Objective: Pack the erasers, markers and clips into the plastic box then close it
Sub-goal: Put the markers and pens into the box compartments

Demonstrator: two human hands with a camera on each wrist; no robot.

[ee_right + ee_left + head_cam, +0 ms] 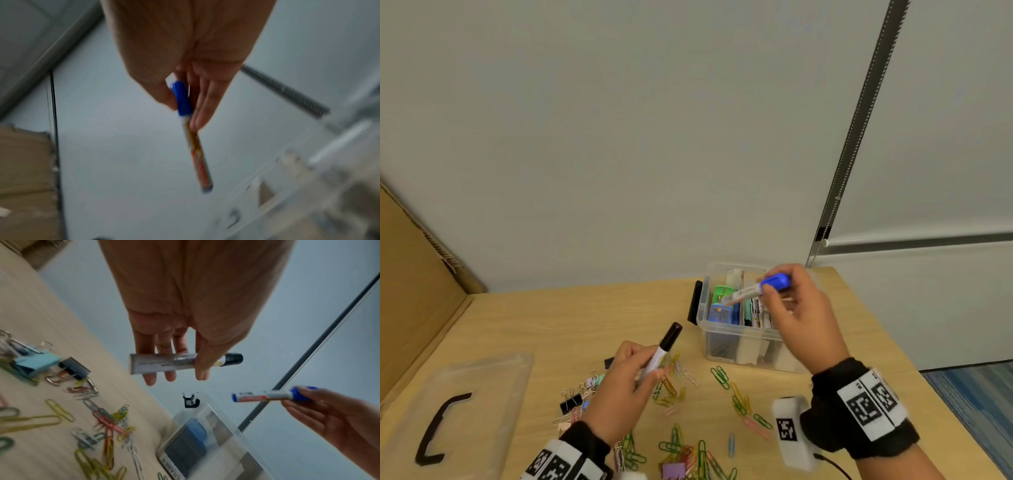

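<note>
The clear plastic box (719,332) stands open at the table's back right, with erasers and markers inside. My right hand (801,315) pinches a blue-capped marker (756,289) by its cap, held over the box with its tail pointing down-left; the same blue marker (193,138) hangs from my fingers in the right wrist view. My left hand (626,380) grips a black-capped marker (662,349) above the clips, cap pointing up toward the box. In the left wrist view this black marker (176,363) lies across my fingers. Paper clips (722,377) and binder clips (571,401) lie scattered on the table.
The clear lid (465,411) with its black handle lies upside at the front left of the wooden table (551,325). A cardboard panel (410,291) leans along the left side. A white wall rises behind, and the table's right edge drops to carpet.
</note>
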